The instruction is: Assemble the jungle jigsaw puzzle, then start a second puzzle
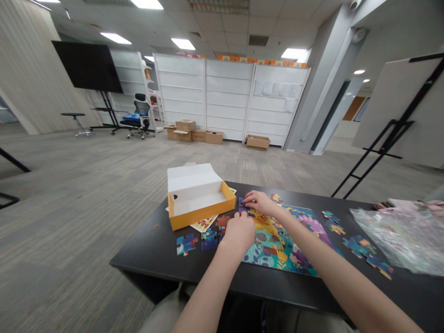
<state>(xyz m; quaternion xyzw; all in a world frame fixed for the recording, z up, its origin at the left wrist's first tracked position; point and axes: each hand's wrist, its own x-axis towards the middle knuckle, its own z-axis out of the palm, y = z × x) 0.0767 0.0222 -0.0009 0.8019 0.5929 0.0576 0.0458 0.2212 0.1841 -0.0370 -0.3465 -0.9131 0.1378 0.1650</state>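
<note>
Grey carpet (69, 194) runs back to white panelled shelving (227, 99), and in the head view a black desk (145, 261) carries everything. The right hand (259, 202) pinches a small dark jigsaw piece (243, 203) between its fingertips, the grip closed on it at the top-left edge of a colourful cardboard jigsaw (274, 245), where a light, level pinch suits thin card. The left hand (239, 233) sits curled just below, over loose blue pieces (210, 243); whether its grip holds anything is hidden. An open yellow cardboard box (201, 217) stands just left of the right hand, and a crumpled clear plastic bag (402, 240) lies well right.
</note>
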